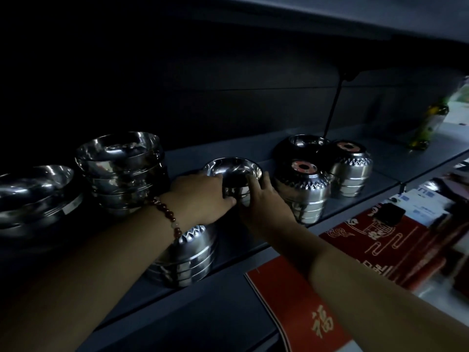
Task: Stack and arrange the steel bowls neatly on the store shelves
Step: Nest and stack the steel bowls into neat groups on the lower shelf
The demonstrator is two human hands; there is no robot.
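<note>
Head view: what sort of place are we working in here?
Most likely a shop aisle: a grey metal display shelf carries several stacks of steel bowls, with red packaged goods on the shelf below.

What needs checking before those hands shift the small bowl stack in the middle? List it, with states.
1. Left hand holds the middle stack from its left side: ok.
2. Right hand holds the same stack from its right side: ok.
3. Top bowl sits level, open side up: ok.
4. Gap to the upside-down stack on the right: narrow, not ok for a move to the right.
5. The tall stack on the left stands apart from the left hand: ok.
6. Shelf space behind the held stack: too dark, cannot tell.
</note>
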